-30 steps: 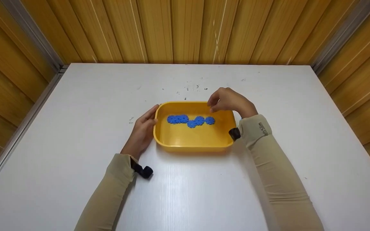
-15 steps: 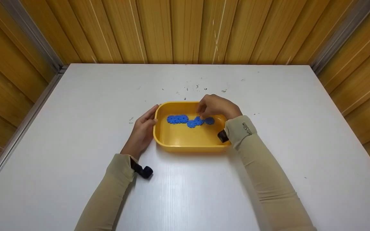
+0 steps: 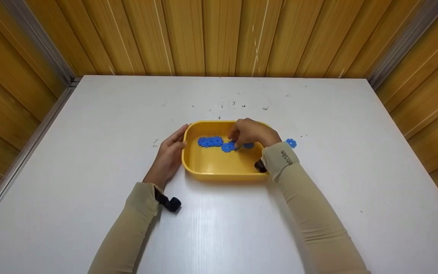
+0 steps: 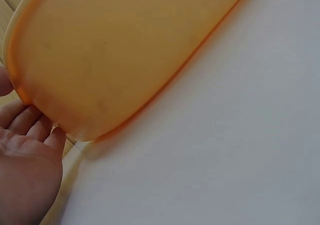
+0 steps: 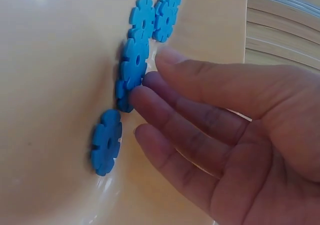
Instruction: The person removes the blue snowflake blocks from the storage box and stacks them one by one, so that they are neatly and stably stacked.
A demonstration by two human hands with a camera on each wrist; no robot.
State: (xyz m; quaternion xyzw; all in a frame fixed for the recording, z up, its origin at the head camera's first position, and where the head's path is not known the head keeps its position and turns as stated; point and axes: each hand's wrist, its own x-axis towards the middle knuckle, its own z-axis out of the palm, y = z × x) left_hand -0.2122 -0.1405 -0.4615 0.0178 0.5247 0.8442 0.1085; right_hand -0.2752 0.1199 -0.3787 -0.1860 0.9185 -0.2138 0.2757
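Note:
My left hand (image 3: 169, 154) grips the left end of a yellow plastic bin (image 3: 222, 176), thumb at the rim and fingers against the outer wall, as the left wrist view also shows. Blue notched plastic discs (image 3: 210, 141) lie in a row along the bin's far side, several overlapping at the left. My right hand (image 3: 251, 131) reaches into the bin, fingers bent over the discs right of the middle. In the right wrist view its fingertips are right at one blue disc (image 5: 135, 60), with the thumb apart from the fingers. A separate disc (image 5: 106, 142) lies nearer that camera.
Another blue disc (image 3: 291, 143) lies on the white table (image 3: 219, 228), just right of the bin beside the right sleeve. Small dark marks dot the table behind the bin. Wood-patterned panels (image 3: 219, 38) stand along the back and sides.
My right hand has moved left and down from over the bin's right end to the discs. The disc on the table has come into view. My left hand and the bin have stayed put.

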